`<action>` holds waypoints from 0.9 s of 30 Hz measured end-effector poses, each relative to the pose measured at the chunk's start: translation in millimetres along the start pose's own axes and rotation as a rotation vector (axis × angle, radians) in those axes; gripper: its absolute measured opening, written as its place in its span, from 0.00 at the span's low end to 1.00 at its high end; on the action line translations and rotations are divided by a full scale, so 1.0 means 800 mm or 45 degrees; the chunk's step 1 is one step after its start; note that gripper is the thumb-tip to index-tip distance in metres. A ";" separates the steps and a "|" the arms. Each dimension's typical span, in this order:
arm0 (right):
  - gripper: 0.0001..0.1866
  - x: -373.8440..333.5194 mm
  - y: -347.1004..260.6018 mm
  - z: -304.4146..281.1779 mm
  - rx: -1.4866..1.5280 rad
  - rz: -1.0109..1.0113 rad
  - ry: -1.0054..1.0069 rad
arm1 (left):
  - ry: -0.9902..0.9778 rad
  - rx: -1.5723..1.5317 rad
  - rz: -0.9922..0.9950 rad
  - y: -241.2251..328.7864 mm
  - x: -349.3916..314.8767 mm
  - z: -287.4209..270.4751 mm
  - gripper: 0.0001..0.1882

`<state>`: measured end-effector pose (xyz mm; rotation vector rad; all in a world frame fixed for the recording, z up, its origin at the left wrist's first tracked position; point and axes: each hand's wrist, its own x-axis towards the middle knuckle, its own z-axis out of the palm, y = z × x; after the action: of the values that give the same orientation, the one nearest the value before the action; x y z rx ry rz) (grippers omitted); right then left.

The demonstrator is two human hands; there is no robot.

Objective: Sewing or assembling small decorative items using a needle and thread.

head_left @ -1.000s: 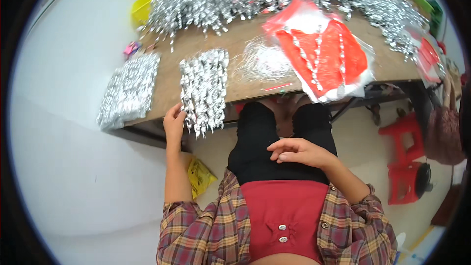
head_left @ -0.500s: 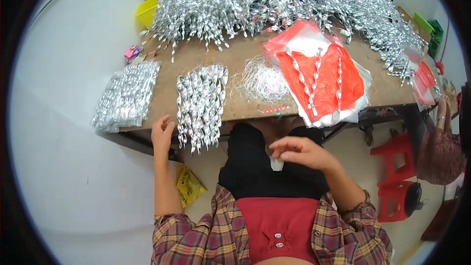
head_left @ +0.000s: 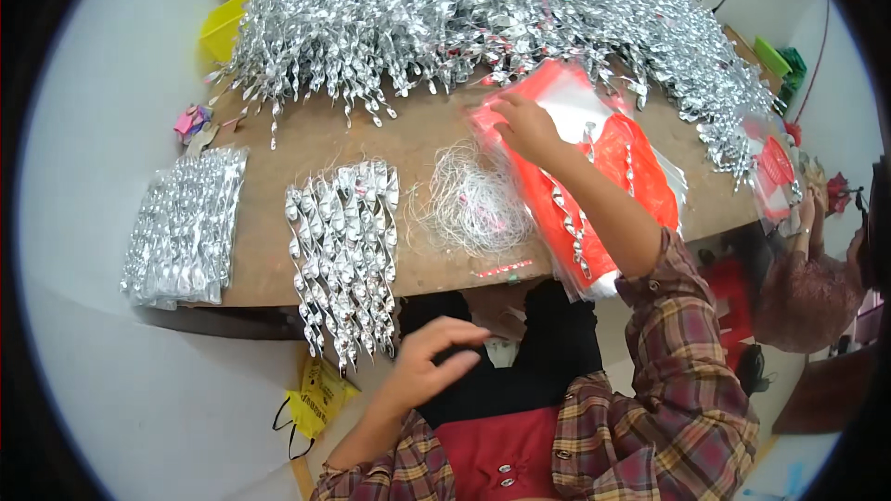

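My right hand (head_left: 531,130) reaches over the stack of clear plastic bags with red print (head_left: 509,104). Its fingers are apart at the stack's far left part; whether they touch the film I cannot tell. Silver twisted strands (head_left: 568,227) lie on the red area, partly hidden by my forearm. My left hand (head_left: 432,366) hovers above my lap, fingers apart and holding nothing. Close to it, a row of silver twisted foil strands (head_left: 343,255) hangs over the table's front edge. Between that row and the bags sits a tangle of white string (head_left: 478,199).
A large heap of silver foil strands (head_left: 445,19) covers the table's (head_left: 371,137) back. Packed silver strands (head_left: 186,227) lie in clear bags at the left. A yellow bin (head_left: 223,28) stands behind. A yellow bag (head_left: 320,394) is below the table. Another person (head_left: 803,292) is at the right.
My right hand has moved from above my lap up and away onto the bags. My left hand has left the table edge and come right, over my lap. The view has shifted.
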<state>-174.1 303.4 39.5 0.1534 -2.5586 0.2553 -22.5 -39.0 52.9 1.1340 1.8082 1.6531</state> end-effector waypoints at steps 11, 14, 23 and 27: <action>0.18 0.092 0.063 0.109 -0.320 -0.050 -0.428 | -0.211 -0.224 -0.197 -0.042 -0.011 0.019 0.14; 0.19 0.094 0.001 0.055 -0.251 0.022 -0.607 | -0.167 -0.215 -0.208 -0.047 -0.014 0.019 0.14; 0.26 -0.043 -0.211 -0.164 0.523 -0.385 0.427 | 0.193 -0.109 -0.127 -0.025 -0.019 -0.010 0.12; 0.24 -0.123 -0.179 -0.242 1.177 -0.249 0.835 | 0.452 -0.114 0.073 0.036 -0.006 -0.038 0.11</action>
<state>32.8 210.8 167.5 0.5495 -1.6032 1.1748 -35.2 -62.4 85.4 0.9045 1.8985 2.0526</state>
